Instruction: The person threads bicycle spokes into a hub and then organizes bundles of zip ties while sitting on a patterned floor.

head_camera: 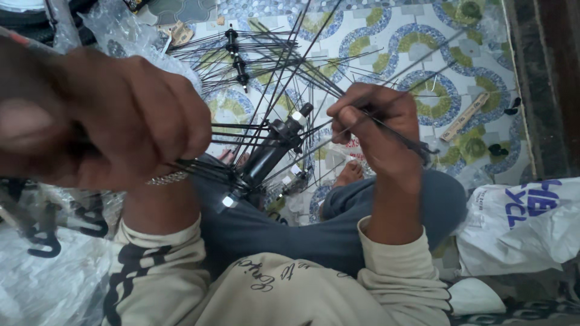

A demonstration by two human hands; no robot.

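A black wheel hub [270, 156] with thin black spokes [284, 84] fanning out of it sits over my lap in the middle of the view. My left hand [115, 121] is close to the camera at the left, fingers closed around a bundle of spokes that run to the hub. My right hand [377, 127] is to the right of the hub, pinching several spokes between thumb and fingers. My bare feet [349, 174] show below the hub.
Two more spoked hubs [237, 54] lie on the patterned floor mat [399, 36] behind. A wooden stick [464, 116] rests at the right. A white plastic bag [519, 223] lies at the right, clear plastic wrapping [48, 278] at the left.
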